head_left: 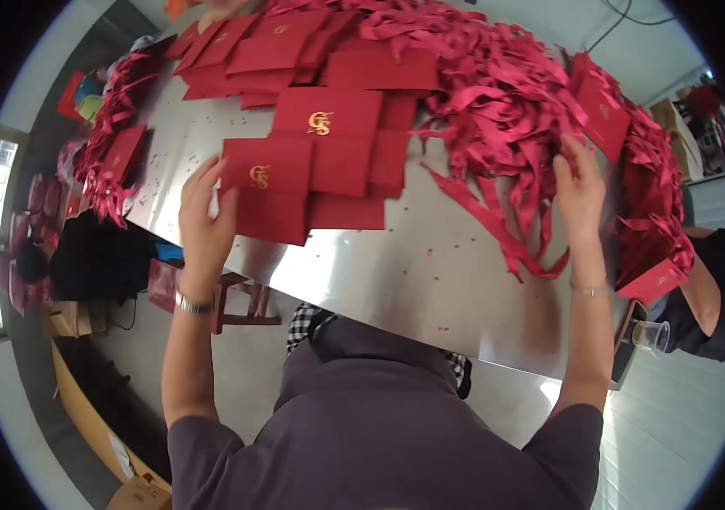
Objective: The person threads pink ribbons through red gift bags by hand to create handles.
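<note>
My left hand [208, 217] is at the left edge of a flat red card piece [273, 195] with a gold emblem. Its thumb and fingers are apart around that edge, and I cannot tell whether they touch it. Similar red pieces [341, 161] overlap it to the right and behind. My right hand [581, 187] is open beside a big tangled heap of pinkish-red ribbons [507, 110], its fingertips close to the heap's right edge. Several loose ribbon ends [502, 234] trail toward me over the metal table [413, 272].
More red pieces [252, 51] lie stacked at the far left, with another person's hand [222, 10] behind them. Ribboned red pieces hang at the table's left end [112, 170] and right end [651, 195]. A clear plastic cup [651, 337] and another person's arm [702, 293] are at right.
</note>
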`<state>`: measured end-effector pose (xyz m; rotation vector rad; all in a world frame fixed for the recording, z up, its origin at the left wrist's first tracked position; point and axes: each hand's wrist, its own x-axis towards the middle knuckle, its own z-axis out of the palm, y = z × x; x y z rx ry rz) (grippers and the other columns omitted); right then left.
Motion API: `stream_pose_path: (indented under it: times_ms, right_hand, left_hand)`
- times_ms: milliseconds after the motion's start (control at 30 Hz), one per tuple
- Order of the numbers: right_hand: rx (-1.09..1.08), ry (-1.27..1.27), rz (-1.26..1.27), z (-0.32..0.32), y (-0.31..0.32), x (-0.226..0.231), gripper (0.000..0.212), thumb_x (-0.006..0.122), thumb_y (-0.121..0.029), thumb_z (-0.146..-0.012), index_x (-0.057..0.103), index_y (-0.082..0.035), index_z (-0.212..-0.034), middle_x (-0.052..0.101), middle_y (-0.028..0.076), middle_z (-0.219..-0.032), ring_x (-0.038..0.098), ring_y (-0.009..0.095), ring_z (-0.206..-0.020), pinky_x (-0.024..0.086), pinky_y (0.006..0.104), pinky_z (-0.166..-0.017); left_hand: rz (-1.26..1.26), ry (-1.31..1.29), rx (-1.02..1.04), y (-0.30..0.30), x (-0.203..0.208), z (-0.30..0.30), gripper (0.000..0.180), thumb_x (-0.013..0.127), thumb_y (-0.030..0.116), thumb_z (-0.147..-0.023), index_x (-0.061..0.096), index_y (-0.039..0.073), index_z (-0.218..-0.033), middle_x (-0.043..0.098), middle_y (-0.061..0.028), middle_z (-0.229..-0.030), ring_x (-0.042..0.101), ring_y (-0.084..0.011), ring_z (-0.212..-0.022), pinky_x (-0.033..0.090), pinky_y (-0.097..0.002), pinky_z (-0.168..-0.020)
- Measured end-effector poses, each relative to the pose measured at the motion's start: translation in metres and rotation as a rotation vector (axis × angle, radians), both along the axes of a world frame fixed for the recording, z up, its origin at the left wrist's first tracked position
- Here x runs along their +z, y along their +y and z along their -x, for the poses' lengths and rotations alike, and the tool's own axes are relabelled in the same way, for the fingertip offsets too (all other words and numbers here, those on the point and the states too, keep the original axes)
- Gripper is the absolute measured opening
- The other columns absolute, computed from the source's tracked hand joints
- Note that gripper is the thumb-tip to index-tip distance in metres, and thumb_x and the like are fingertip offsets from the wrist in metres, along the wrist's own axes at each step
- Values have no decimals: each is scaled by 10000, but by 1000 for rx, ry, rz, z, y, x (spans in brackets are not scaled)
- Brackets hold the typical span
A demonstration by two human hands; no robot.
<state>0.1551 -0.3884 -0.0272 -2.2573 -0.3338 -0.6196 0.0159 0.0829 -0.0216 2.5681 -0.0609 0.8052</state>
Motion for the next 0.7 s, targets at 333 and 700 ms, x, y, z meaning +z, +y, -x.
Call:
stream_pose_path:
  times_ms: [333,700]
  right_hand:
    - [244,-27,445,60,133,-13,231,689,-157,-817,657,-34,-1010,651,115,-958,623,302,-895,517,399,-768]
    - [29,341,-5,98,141,-5,103,550,-111,-950,585,-15,-960,632,145,-862,614,311,-755,492,380,-678]
  left_hand:
    - [-283,253,-283,34,8,-60,373,709,152,-801,633,60,-1155,630,-119,-1185,555,-313,-1155,379,-428,-1039]
    - [12,195,-273,-25,26,29,277,814,102,-640,633,33,-838,637,-122,-808,594,-325,-772,487,-407,-684]
